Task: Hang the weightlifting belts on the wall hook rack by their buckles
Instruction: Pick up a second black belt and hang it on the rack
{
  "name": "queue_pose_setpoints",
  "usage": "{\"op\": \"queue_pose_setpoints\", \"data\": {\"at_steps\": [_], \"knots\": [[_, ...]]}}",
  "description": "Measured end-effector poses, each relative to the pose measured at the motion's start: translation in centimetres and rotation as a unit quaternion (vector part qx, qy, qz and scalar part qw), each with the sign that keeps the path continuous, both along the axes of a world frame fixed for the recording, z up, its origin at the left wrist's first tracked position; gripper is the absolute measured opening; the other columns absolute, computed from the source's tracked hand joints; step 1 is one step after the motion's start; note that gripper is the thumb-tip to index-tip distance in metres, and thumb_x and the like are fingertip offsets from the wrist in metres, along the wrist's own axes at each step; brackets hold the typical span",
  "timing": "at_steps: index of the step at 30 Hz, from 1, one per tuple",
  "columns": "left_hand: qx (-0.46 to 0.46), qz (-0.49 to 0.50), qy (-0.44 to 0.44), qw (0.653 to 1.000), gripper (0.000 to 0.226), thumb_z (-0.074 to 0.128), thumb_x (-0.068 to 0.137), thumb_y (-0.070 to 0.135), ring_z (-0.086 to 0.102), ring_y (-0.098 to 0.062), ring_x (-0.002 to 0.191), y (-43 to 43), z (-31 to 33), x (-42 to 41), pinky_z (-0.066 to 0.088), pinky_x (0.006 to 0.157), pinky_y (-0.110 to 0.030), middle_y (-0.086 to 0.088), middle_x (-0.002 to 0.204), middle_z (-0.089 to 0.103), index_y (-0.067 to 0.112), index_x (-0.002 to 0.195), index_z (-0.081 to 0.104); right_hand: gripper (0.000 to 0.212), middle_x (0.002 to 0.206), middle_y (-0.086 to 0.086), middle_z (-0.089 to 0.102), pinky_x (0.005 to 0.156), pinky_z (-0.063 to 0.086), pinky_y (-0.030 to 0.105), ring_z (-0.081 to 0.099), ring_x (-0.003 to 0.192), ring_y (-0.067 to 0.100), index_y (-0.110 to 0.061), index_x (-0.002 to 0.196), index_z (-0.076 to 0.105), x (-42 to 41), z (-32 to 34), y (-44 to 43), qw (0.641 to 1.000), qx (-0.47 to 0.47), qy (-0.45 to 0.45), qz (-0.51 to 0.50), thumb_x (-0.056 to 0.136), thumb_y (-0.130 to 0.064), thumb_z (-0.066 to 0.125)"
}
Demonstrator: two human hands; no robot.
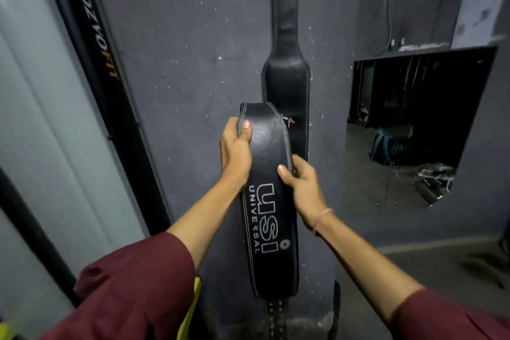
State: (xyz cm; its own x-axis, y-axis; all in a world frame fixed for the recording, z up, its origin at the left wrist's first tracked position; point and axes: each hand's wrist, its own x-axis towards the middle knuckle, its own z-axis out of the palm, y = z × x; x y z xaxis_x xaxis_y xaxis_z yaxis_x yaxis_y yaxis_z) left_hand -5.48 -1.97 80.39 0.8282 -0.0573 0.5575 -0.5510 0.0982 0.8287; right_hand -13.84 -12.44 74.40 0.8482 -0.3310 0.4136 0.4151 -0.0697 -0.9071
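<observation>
I hold a black leather weightlifting belt (269,218) with white "USI UNIVERSAL" lettering, folded over at its top, in front of the grey wall. My left hand (234,152) grips its upper left edge, thumb on the front face. My right hand (300,182) grips its right edge a little lower. The belt's punched strap end hangs down at the bottom of the frame. Its buckle is hidden. Behind it a second black belt (287,75) hangs flat on the wall from above the frame. The hook rack is out of view.
A dark post with "PROZVOFIT" lettering (93,36) runs diagonally at the left beside a pale panel. A wall mirror (414,130) at the right reflects a blue bag and cables. A paper sheet (480,8) is stuck above it.
</observation>
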Motion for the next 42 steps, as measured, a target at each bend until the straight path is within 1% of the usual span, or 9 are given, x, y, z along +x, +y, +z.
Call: {"op": "queue_pose_setpoints", "data": {"at_steps": [2, 5, 13, 20, 27, 30, 32, 38, 42], "knots": [[0.004, -0.013, -0.006, 1.0, 0.023, 0.049, 0.097, 0.024, 0.045, -0.014, 0.07, 0.1, 0.6, -0.2, 0.039, 0.067, -0.036, 0.0, 0.073, 0.05, 0.012, 0.076, 0.047, 0.019, 0.074, -0.013, 0.066, 0.07, 0.049, 0.023, 0.06, 0.071, 0.002, -0.015, 0.081, 0.059, 1.4, 4.6, 0.2, 0.999, -0.007, -0.035, -0.034, 0.1, -0.016, 0.054], [0.002, -0.016, -0.007, 1.0, 0.021, 0.049, 0.092, 0.026, 0.046, -0.016, 0.071, 0.5, 1.6, -0.6, 0.041, 0.066, -0.037, -0.003, 0.074, 0.051, 0.013, 0.075, 0.049, 0.02, 0.081, 0.004, 0.066, 0.08, 0.054, 0.048, 0.06, 0.079, 0.018, -0.013, 0.083, 0.062, 3.6, 8.7, -0.2, 0.998, -0.019, -0.037, -0.05, 0.09, -0.031, 0.059], [0.001, -0.019, -0.012, 1.0, 0.03, 0.053, 0.089, 0.023, 0.04, -0.015, 0.065, 2.0, 2.5, 1.0, 0.033, 0.063, -0.034, 0.006, 0.063, 0.045, 0.022, 0.061, 0.044, 0.03, 0.127, -0.001, 0.066, 0.109, 0.043, 0.047, 0.059, 0.124, 0.018, -0.02, 0.127, 0.058, 0.0, -0.4, 2.7, 0.996, -0.07, -0.058, 0.003, 0.1, -0.031, 0.05], [-0.008, -0.022, -0.055, 0.998, 0.023, 0.05, 0.093, 0.02, 0.043, -0.014, 0.069, 1.5, 3.9, 0.7, 0.037, 0.063, -0.034, 0.0, 0.07, 0.049, 0.012, 0.073, 0.046, 0.01, 0.093, 0.002, 0.066, 0.09, 0.05, 0.044, 0.06, 0.091, 0.016, -0.015, 0.097, 0.059, 3.9, 9.8, 1.4, 0.994, -0.038, -0.074, -0.072, 0.1, -0.019, 0.051], [-0.048, -0.03, 0.0, 0.998, 0.022, 0.053, 0.086, 0.038, 0.047, -0.018, 0.075, 2.8, 5.8, 3.0, 0.044, 0.075, -0.041, -0.002, 0.075, 0.053, 0.023, 0.069, 0.053, 0.026, 0.118, 0.004, 0.072, 0.098, 0.051, 0.041, 0.068, 0.111, 0.022, -0.019, 0.122, 0.062, 0.8, 2.7, 3.9, 0.997, -0.002, -0.077, 0.028, 0.099, -0.009, 0.054], [-0.028, -0.08, -0.009, 0.996, 0.02, 0.058, 0.09, 0.045, 0.062, -0.023, 0.093, 2.8, 6.5, 2.9, 0.052, 0.097, -0.055, -0.004, 0.095, 0.067, 0.026, 0.09, 0.066, 0.017, 0.102, 0.007, 0.074, 0.088, 0.056, 0.045, 0.071, 0.095, 0.023, -0.018, 0.107, 0.065, 1.7, 4.6, 3.3, 0.995, 0.021, -0.092, -0.04, 0.098, -0.009, 0.055], [-0.02, -0.077, -0.026, 0.996, 0.029, 0.052, 0.1, 0.039, 0.063, -0.018, 0.11, 2.9, 6.5, 2.2, 0.048, 0.106, -0.048, -0.002, 0.115, 0.069, 0.017, 0.116, 0.063, 0.011, 0.095, 0.01, 0.072, 0.083, 0.057, 0.044, 0.069, 0.086, 0.022, -0.009, 0.105, 0.064, 2.2, 6.1, 3.0, 0.992, 0.013, -0.109, -0.061, 0.097, -0.01, 0.056], [-0.009, -0.069, -0.038, 0.997, 0.012, 0.054, 0.102, 0.034, 0.068, -0.01, 0.107, 2.1, 2.1, -1.1, 0.054, 0.099, -0.039, 0.004, 0.113, 0.072, 0.029, 0.111, 0.06, 0.007, 0.093, 0.011, 0.072, 0.085, 0.056, 0.053, 0.07, 0.09, 0.032, -0.019, 0.09, 0.065, 3.9, 11.1, 2.5, 0.984, 0.017, -0.13, -0.117, 0.09, -0.021, 0.058], [-0.09, -0.045, -0.016, 0.995, 0.013, 0.057, 0.101, 0.026, 0.071, -0.018, 0.092, 2.0, 2.7, -0.7, 0.058, 0.086, -0.044, -0.006, 0.099, 0.074, 0.015, 0.103, 0.065, 0.003, 0.096, 0.004, 0.073, 0.091, 0.054, 0.054, 0.07, 0.094, 0.026, -0.027, 0.091, 0.062, 4.5, 11.7, 2.2, 0.988, -0.024, -0.12, -0.09, 0.093, -0.025, 0.06]]}}
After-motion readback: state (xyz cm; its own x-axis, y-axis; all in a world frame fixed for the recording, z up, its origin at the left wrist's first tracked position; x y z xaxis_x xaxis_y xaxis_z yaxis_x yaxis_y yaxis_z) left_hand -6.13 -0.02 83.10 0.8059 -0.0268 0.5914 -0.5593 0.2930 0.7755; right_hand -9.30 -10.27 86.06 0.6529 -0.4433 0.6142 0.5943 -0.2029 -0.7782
